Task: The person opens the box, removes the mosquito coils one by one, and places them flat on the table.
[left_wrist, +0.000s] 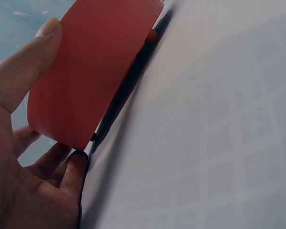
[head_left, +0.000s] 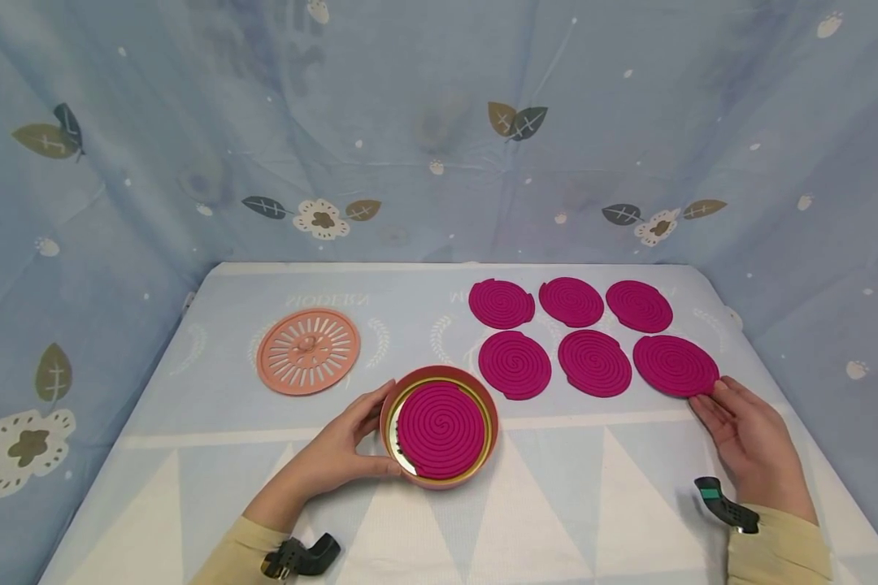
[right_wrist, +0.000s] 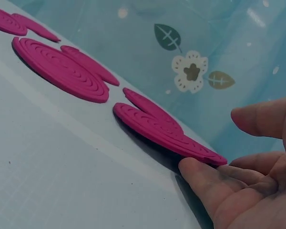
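Observation:
My left hand point(head_left: 351, 443) grips the left side of a round red tin point(left_wrist: 93, 71), fingers on its far side and thumb on its near side. Small feet show under the tin in the left wrist view. In it lies a magenta mosquito coil point(head_left: 441, 429), off to the right, leaving a strip of silver base bare at left. My right hand point(head_left: 754, 439) holds the edge of the front-right magenta mosquito coil point(head_left: 675, 366) by the fingertips. A dark shadow lies beneath that coil in the right wrist view, where one upper digit point(right_wrist: 262, 118) stands apart from it.
Several more magenta coils lie in two rows; the front row includes a left coil point(head_left: 515, 365) and a middle coil point(head_left: 594, 363). A slotted orange-pink lid point(head_left: 307, 345) with a small knob rests left of the tin. Blue patterned cloth point(head_left: 439, 187) hangs behind the table point(head_left: 556, 504).

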Demonstrator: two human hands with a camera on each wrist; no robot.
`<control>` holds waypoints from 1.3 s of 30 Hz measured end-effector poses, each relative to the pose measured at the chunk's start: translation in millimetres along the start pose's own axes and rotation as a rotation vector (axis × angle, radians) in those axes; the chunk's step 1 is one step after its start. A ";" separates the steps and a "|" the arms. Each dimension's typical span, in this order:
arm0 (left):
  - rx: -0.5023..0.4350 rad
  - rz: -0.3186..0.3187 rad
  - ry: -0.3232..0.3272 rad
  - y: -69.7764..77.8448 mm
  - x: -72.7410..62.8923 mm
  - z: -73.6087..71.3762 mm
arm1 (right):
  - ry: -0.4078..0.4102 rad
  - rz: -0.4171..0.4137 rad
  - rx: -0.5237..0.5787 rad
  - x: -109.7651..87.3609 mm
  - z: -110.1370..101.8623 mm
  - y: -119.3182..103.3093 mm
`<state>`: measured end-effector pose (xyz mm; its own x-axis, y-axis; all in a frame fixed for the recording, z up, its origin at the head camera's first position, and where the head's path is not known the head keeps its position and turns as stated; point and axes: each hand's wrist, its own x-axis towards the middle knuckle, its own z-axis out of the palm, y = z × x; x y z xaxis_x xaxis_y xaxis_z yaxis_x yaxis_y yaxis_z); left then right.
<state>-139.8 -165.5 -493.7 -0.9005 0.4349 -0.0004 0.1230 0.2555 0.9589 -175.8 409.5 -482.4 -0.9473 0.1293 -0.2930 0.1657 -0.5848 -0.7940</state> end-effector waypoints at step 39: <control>-0.005 0.013 -0.003 0.1 -0.6 -0.3 | 0.101 -0.017 -0.071 -7.6 -18.3 -4.2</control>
<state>-139.5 -166.1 -493.5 -0.8978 0.4403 0.0110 0.1321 0.2454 0.9604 -164.3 425.6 -486.6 -0.9184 0.2205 -0.3285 0.1723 -0.5245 -0.8338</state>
